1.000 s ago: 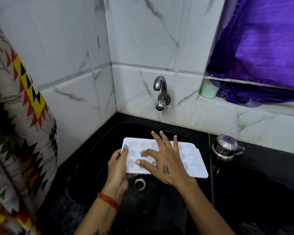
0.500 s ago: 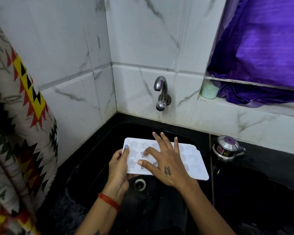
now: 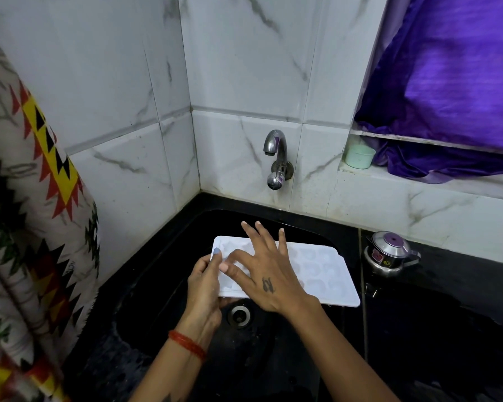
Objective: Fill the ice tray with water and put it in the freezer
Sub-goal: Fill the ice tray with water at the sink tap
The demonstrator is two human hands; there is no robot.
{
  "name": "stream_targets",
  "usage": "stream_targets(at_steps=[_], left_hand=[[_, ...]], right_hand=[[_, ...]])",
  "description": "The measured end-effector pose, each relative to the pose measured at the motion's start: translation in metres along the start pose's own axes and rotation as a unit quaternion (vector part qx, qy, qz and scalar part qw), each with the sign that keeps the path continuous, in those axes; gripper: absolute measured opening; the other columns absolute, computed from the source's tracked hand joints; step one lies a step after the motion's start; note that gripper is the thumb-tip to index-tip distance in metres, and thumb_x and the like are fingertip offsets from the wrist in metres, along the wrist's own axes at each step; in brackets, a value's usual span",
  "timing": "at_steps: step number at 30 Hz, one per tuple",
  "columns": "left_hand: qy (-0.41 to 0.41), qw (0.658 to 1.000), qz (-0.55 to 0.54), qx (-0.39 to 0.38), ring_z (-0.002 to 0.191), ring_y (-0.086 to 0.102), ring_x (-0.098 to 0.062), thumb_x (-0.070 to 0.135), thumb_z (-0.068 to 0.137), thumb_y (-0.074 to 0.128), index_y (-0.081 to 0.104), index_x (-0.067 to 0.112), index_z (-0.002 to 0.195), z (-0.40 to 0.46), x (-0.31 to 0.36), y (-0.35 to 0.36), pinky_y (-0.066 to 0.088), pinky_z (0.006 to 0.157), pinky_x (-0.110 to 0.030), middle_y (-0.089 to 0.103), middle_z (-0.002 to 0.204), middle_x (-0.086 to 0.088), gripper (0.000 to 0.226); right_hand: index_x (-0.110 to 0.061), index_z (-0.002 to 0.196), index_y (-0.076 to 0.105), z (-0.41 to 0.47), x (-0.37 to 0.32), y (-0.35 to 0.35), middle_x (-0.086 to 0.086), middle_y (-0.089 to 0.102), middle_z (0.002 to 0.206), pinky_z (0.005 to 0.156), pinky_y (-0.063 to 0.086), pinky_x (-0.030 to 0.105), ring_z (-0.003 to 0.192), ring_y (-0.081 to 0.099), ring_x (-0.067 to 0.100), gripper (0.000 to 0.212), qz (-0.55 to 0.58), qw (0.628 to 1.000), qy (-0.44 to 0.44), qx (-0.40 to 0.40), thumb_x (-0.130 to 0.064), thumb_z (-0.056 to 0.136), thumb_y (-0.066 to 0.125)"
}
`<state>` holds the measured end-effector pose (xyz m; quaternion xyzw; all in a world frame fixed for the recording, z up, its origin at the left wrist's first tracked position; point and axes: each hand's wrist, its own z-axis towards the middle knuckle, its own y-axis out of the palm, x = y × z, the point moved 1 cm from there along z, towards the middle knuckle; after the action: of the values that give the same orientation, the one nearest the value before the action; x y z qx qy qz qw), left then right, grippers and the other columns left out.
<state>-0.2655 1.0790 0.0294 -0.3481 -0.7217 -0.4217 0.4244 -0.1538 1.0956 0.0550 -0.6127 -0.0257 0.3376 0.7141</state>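
1. Tray: a white ice tray [image 3: 317, 268] is held level over the black sink [image 3: 163, 274], above the drain [image 3: 238, 314] and below and in front of the tap [image 3: 276, 158].
2. The left hand [image 3: 204, 288] grasps the tray's left end, thumb on the top face and fingers curled beneath the near edge.
3. The right hand [image 3: 269, 277] lies over the tray's left half with fingers spread and straight, reaching toward the tray's far edge; the index finger is bent down onto the moulds. It grips nothing.
4. The tray's right half juts out clear of both hands, its near corner close to the sink's right rim.
5. No water is visible at the tap's spout; whether the moulds hold water cannot be told.
6. A small steel kettle [image 3: 389, 253] stands on the black counter right of the sink, and a pale green cup [image 3: 359, 158] sits on the ledge beside purple cloth [image 3: 453, 82].
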Motion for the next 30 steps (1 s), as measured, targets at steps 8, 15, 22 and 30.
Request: stream_targets(at_steps=[8, 15, 22, 30], left_hand=[[0.003, 1.000, 0.001, -0.002, 0.074, 0.066, -0.024, 0.036, 0.093, 0.055, 0.060, 0.013, 0.095, 0.0004, -0.0003, -0.0009, 0.054, 0.068, -0.040, 0.069, 0.087, -0.010, 0.024], [-0.001, 1.000, -0.009, -0.001, 0.070, 0.065, -0.022, 0.033, 0.093, 0.056, 0.060, 0.015, 0.087, 0.0007, -0.0021, -0.0001, 0.053, 0.066, -0.037, 0.069, 0.080, -0.005, 0.020], [0.000, 1.000, -0.006, -0.002, 0.071, 0.065, -0.023, 0.033, 0.093, 0.056, 0.060, 0.014, 0.088, -0.0006, -0.0028, -0.0012, 0.054, 0.067, -0.039, 0.068, 0.082, -0.007, 0.020], [0.009, 1.000, 0.004, -0.002, 0.073, 0.066, -0.023, 0.033, 0.093, 0.055, 0.061, 0.013, 0.091, -0.0023, -0.0013, -0.0019, 0.054, 0.076, -0.045, 0.069, 0.085, -0.008, 0.020]], right_hand=[[-0.040, 0.120, 0.059, 0.0003, -0.0012, 0.0027, 0.000, 0.008, 0.159, 0.113, -0.017, 0.052, 0.146, -0.010, 0.017, 0.077, 0.002, 1.000, 0.002, -0.023, -0.073, 0.077, 0.004], [-0.037, 0.109, 0.062, -0.0009, 0.0014, 0.0078, 0.003, 0.012, 0.159, 0.112, -0.013, 0.057, 0.147, -0.005, 0.021, 0.074, -0.041, 0.999, -0.004, 0.005, -0.073, 0.080, 0.003], [-0.042, 0.120, 0.057, -0.0028, 0.0004, 0.0069, 0.001, 0.007, 0.159, 0.112, -0.014, 0.056, 0.146, -0.009, 0.019, 0.074, -0.019, 1.000, 0.005, -0.018, -0.073, 0.078, 0.004], [-0.040, 0.116, 0.059, -0.0048, 0.0009, 0.0060, -0.002, 0.009, 0.159, 0.113, -0.015, 0.053, 0.146, -0.009, 0.016, 0.071, 0.010, 1.000, -0.001, -0.023, -0.073, 0.078, 0.008]])
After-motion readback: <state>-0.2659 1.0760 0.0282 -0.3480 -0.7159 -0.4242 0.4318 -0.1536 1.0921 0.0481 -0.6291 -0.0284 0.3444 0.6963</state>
